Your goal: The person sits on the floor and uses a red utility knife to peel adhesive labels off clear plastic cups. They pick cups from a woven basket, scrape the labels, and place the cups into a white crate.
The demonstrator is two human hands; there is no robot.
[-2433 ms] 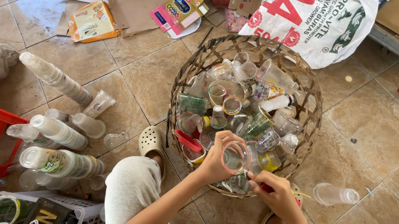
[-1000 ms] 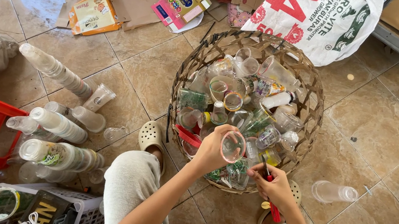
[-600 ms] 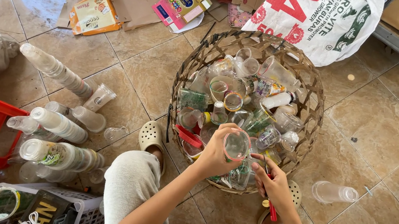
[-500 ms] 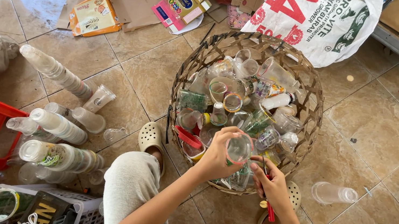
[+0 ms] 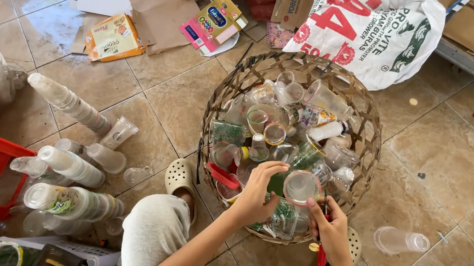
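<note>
Head view: clear plastic cup [image 5: 301, 187], round rim up.

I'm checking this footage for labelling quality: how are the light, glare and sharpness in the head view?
Head view: even daylight with soft shadows; glare patches on the glossy floor tiles at upper left; the clear cup between left hand and right hand is sharp; wide-angle bending shows at the edges.

A single head-worn camera looks steeply down from above, close over the left hand [image 5: 255, 195], right hand [image 5: 331, 231] and basket [image 5: 227, 95] just beyond them.
</note>
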